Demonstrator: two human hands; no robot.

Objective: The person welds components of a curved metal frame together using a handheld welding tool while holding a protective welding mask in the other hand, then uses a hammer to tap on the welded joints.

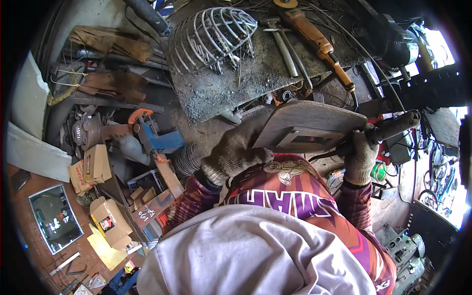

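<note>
The person's left hand [235, 150], in a knit work glove, has its fingers [255, 156] wrapped around the near left edge of a flat brown welding shield [312, 127] with a small rectangular window, holding it up tilted in front of the chest. The right hand [361, 158], gloved too, has its fingers closed tight on the dark handle of an electrode holder [391, 129], which pokes out to the right just past the shield's far edge. Beyond the fingers sits the grimy metal table [216, 93], with a white wire cage [209, 37] on its left part, a hammer [282, 44] in the middle and an orange angle grinder [317, 44] to the right. Off to the left of the left hand there's a blue power drill [157, 137] among cardboard boxes [96, 164] and scrap.
</note>
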